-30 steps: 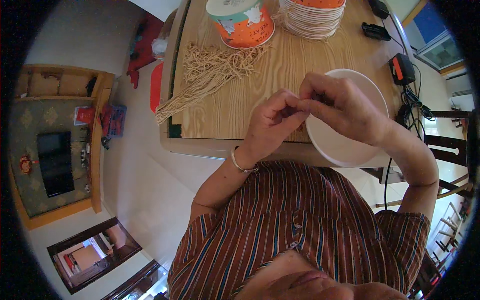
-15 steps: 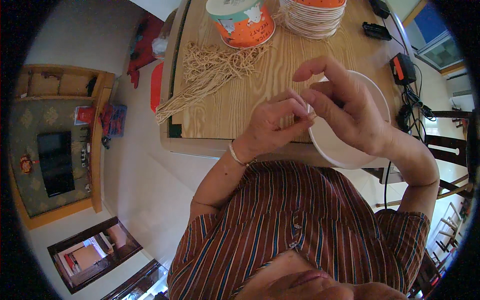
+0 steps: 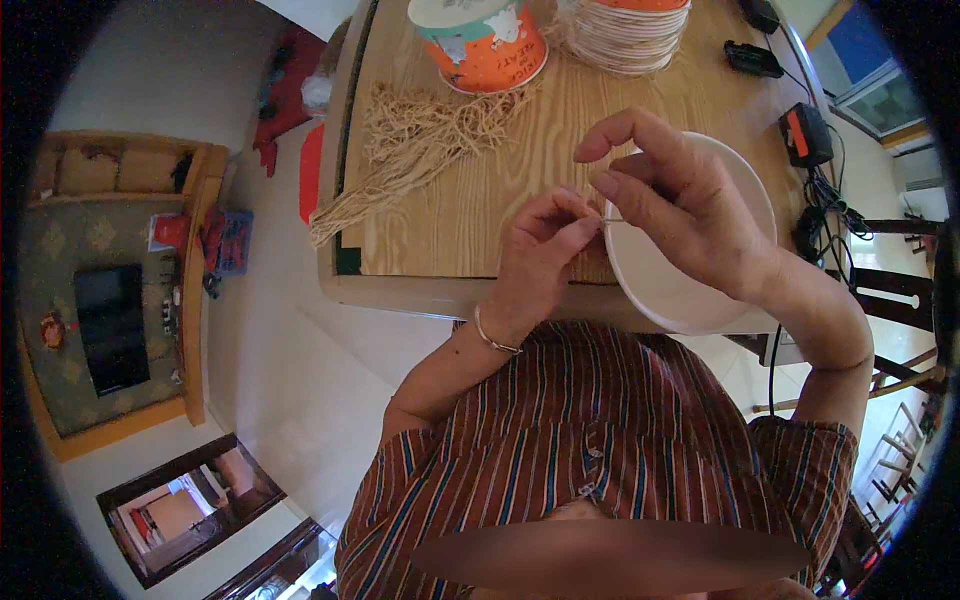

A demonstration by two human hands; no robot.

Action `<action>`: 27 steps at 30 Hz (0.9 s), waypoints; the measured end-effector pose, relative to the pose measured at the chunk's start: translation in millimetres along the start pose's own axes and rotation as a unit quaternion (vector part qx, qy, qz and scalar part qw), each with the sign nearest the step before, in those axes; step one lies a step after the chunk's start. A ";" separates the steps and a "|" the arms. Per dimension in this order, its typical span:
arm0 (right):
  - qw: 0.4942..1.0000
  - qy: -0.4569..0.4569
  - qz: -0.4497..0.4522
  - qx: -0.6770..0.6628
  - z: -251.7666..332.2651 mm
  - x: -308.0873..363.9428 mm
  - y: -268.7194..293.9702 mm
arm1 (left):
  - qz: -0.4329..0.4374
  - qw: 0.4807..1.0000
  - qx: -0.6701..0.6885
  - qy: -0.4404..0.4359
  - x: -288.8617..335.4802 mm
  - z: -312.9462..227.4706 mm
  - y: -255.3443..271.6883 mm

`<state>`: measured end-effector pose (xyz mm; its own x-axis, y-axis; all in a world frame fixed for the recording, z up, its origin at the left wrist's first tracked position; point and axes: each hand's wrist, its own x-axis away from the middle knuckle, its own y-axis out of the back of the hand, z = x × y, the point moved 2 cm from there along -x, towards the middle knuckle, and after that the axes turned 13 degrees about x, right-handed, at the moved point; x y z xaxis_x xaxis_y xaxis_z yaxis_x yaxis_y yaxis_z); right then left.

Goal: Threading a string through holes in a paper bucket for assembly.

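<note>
My left hand (image 3: 540,252), a bangle at its wrist, pinches a short, thin tan cord (image 3: 611,220) between thumb and fingertips. The cord reaches toward my right hand (image 3: 695,210), which is held over a white round tub (image 3: 740,215) at the table's near edge. That hand's index finger arches away, while the thumb lies by a curled finger; whatever sits between them is hidden. To the left a loose bundle of tan cords (image 3: 430,150) lies on the wooden table (image 3: 430,240), its strands tangled at the far end.
An orange paper bucket (image 3: 492,62) with a green and white band stands beyond the cords. Right of it is a stack of nested paper buckets (image 3: 630,42). Black adapters (image 3: 805,135) and tangled cables (image 3: 825,210) line the right edge, near a dark wooden chair (image 3: 895,290).
My left hand has drawn slightly left, away from the right fingers, so a bit of cord now shows between the hands. The right hand has shifted a little left.
</note>
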<state>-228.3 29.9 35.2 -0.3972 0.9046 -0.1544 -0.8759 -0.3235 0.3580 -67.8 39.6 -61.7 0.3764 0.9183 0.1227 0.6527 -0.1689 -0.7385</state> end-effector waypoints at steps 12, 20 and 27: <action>1.000 0.015 0.008 0.007 -1.6 -5.4 0.3 | 0.010 0.969 -0.241 0.053 -4.4 -25.5 -5.0; 0.996 -0.016 0.023 0.084 -2.8 -7.5 17.7 | 0.083 0.765 -0.536 -0.347 1.3 -42.2 -38.2; 0.988 -0.069 0.125 0.055 -10.1 -15.2 41.4 | 0.010 0.770 -0.573 -0.280 -0.3 -28.7 -40.3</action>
<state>-261.3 -0.1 43.0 -0.5490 0.8323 0.0764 -0.7173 -0.5161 0.4682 -75.4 35.8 -12.9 0.2611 0.8678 -0.4227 0.9226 -0.0956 0.3738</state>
